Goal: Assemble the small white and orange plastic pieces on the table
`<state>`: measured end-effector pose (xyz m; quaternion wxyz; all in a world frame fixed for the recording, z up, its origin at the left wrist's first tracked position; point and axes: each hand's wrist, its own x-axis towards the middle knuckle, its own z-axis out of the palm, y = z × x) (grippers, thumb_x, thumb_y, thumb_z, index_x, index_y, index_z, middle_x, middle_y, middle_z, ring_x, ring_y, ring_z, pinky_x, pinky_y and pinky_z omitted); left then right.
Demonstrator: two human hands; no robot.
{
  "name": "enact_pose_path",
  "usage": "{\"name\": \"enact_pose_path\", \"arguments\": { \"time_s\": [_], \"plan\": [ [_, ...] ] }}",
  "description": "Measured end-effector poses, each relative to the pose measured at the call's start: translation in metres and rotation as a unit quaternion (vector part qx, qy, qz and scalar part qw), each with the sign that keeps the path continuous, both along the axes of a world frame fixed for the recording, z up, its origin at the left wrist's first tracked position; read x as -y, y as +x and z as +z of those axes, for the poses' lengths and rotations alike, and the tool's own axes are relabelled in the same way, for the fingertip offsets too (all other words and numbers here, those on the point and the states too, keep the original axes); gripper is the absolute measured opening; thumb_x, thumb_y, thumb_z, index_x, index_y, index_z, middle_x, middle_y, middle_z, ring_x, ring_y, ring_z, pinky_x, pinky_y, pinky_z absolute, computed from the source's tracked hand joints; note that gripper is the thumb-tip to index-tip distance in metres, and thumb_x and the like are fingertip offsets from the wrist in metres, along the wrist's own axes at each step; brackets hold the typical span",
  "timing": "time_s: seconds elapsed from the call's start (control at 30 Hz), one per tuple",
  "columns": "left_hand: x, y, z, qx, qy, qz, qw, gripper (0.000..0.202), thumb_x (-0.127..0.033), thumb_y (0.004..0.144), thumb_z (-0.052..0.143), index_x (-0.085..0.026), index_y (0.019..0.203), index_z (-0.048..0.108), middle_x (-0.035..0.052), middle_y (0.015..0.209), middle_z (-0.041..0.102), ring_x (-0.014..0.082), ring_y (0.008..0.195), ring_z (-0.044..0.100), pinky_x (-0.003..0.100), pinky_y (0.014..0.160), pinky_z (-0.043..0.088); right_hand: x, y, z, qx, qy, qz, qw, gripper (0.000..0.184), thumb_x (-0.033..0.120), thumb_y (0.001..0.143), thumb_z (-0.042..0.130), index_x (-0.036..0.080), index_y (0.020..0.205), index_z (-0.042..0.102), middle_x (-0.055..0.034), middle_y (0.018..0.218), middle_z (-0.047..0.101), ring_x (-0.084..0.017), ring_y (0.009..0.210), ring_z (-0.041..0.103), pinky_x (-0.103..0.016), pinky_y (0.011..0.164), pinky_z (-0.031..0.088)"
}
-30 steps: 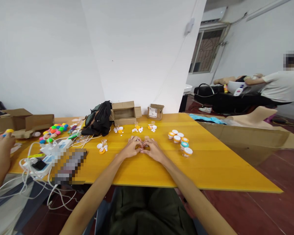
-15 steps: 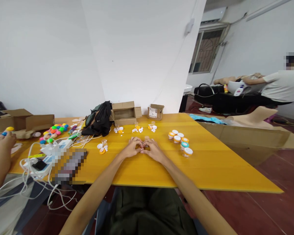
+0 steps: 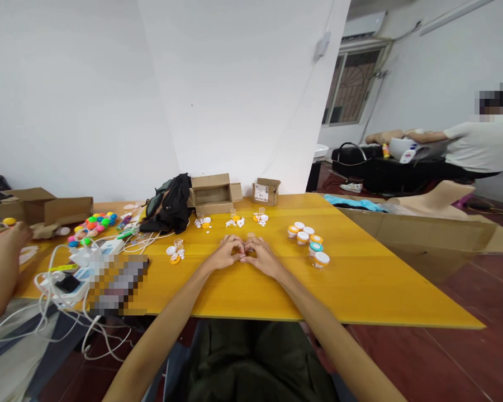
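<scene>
My left hand (image 3: pixel 229 251) and my right hand (image 3: pixel 260 254) meet over the middle of the table, fingers curled and fingertips together. Whatever they pinch between them is too small and covered to make out. Just behind the fingers, a small clear cup (image 3: pixel 250 236) shows in part. Left of my hands lies a group with a clear cup (image 3: pixel 178 243), a white lid (image 3: pixel 171 250) and an orange ring (image 3: pixel 175 259). Farther back are more groups of small white parts (image 3: pixel 235 222) with clear cups. To the right stand several lidded jars, among them a white-topped jar (image 3: pixel 321 259) and a teal-ringed jar (image 3: pixel 316 248).
Cardboard boxes (image 3: pixel 212 195) and a black bag (image 3: pixel 167 204) sit at the back. On the left are colourful balls (image 3: pixel 94 224), a power strip (image 3: pixel 84 273) with tangled cables, a blurred phone-like object (image 3: pixel 121 285) and a co-worker's hand (image 3: pixel 12 243). Another person (image 3: pixel 478 145) sits at far right.
My hands have kept almost the same place and pose. At the left, the co-worker's hands have shifted slightly with the coloured balls. The person at far right has leaned a little left.
</scene>
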<state>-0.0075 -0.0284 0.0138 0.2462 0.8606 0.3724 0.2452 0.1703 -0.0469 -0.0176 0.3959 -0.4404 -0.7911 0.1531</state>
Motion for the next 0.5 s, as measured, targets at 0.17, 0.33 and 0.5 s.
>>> {"name": "enact_pose_path", "arguments": {
  "time_s": [0.17, 0.33, 0.5],
  "plan": [
    [0.000, 0.000, 0.000, 0.004, -0.010, -0.001, 1.000, 0.007, -0.023, 0.083, 0.065, -0.022, 0.075, 0.065, 0.0029, 0.107, 0.058, 0.0214, 0.107, 0.048, 0.040, 0.103, 0.034, -0.001, 0.000, -0.002, 0.004, 0.002, -0.003, 1.000, 0.012, 0.025, 0.075, 0.077, 0.023, 0.078, 0.066, -0.0021, 0.089, 0.063, -0.021, 0.088, 0.057, -0.037, 0.082, 0.045],
    [-0.004, -0.005, 0.004, 0.032, -0.018, 0.023, 0.999, 0.008, -0.030, 0.084, 0.065, -0.023, 0.081, 0.067, 0.0034, 0.107, 0.059, 0.0216, 0.107, 0.049, 0.040, 0.105, 0.035, -0.003, 0.000, -0.005, 0.002, 0.006, -0.006, 1.000, 0.013, 0.028, 0.074, 0.078, 0.023, 0.079, 0.067, -0.0021, 0.090, 0.063, -0.021, 0.088, 0.057, -0.038, 0.083, 0.045],
    [-0.014, -0.016, 0.006, 0.042, 0.002, 0.087, 0.995, 0.007, -0.028, 0.082, 0.066, -0.023, 0.078, 0.068, 0.0028, 0.106, 0.059, 0.0231, 0.111, 0.049, 0.041, 0.106, 0.035, -0.003, 0.000, -0.005, -0.005, 0.000, -0.007, 1.000, 0.013, 0.026, 0.073, 0.078, 0.024, 0.078, 0.067, -0.0032, 0.093, 0.064, -0.023, 0.090, 0.058, -0.040, 0.085, 0.046]
  ]
}}
